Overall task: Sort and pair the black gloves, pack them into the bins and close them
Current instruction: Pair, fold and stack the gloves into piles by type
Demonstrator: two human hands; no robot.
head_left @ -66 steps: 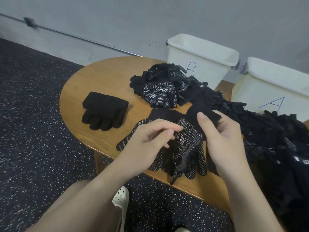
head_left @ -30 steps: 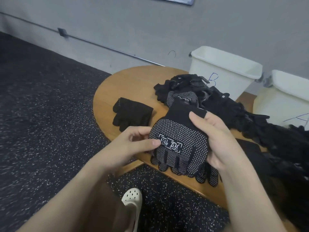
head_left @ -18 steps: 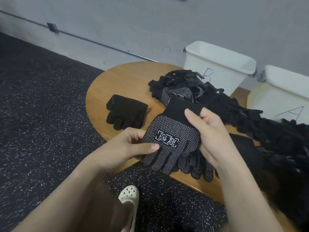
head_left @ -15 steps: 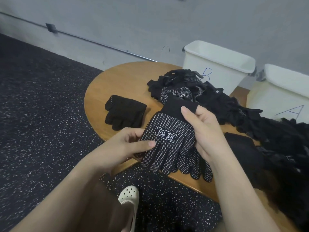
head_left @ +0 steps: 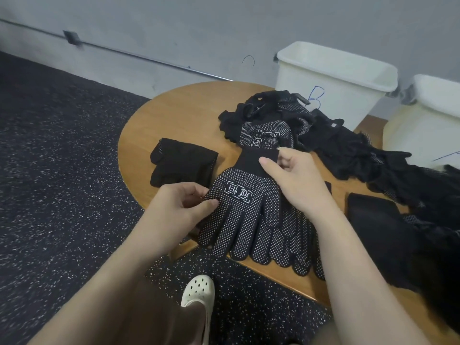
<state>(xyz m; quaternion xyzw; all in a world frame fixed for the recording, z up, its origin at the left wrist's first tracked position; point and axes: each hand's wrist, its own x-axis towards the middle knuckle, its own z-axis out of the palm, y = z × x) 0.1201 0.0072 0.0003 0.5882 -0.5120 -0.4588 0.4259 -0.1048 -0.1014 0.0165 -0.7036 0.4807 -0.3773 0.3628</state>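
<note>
I judge I'm mid-pairing: my left hand [head_left: 185, 205] pinches the dotted glove pair's [head_left: 251, 220] edge, my right hand [head_left: 296, 181] grips its cuff at the table's [head_left: 179, 110] near edge, so next comes squaring them, then binning.

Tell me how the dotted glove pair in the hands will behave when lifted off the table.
The dotted glove pair will probably flop: its fingers already droop over the table edge. It looks light, since the left hand holds it by a pinch. The raised dots likely resist slipping in the right hand.
</note>
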